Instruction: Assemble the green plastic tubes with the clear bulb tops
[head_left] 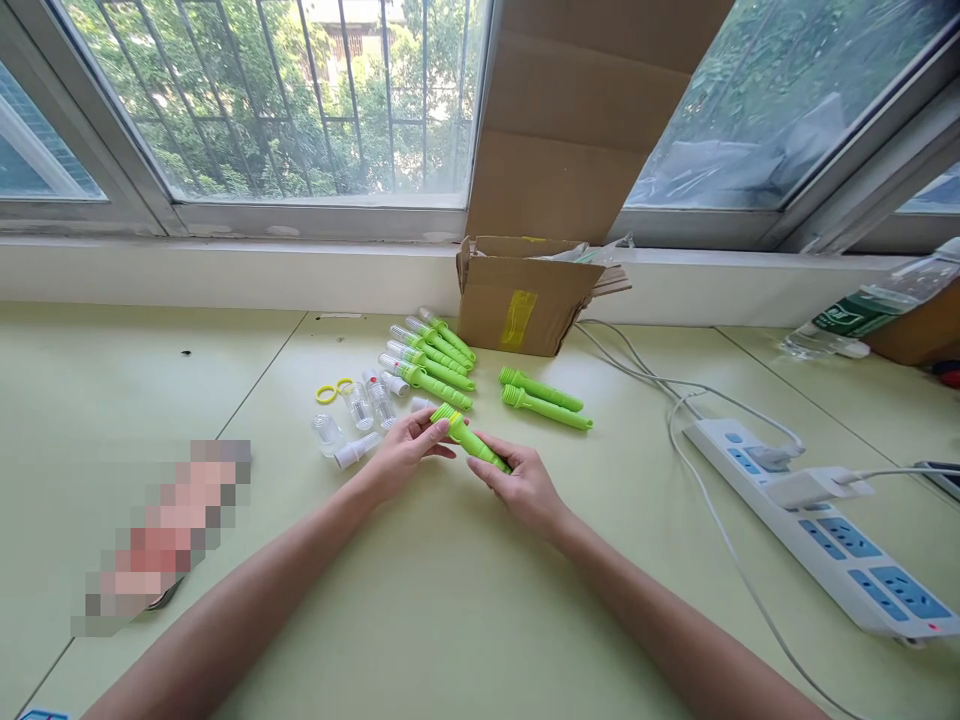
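A green plastic tube-shaped handle with a ribbed, threaded end is held between my hands, above the table. My left hand pinches it near the threaded end, where a touch of yellow shows. The fingers of my right hand close on its lower, tapered end. Two similar green handles without caps lie beyond my right hand. Behind my left hand, several green handles with clear caps lie in a row. Beside these are clear plastic caps, white cylindrical pieces and yellow rings.
An open cardboard box stands against the window ledge. On the right, a white power strip has plugs and trailing cables. A plastic bottle lies tilted at the far right. A pixelated object lies on the left.
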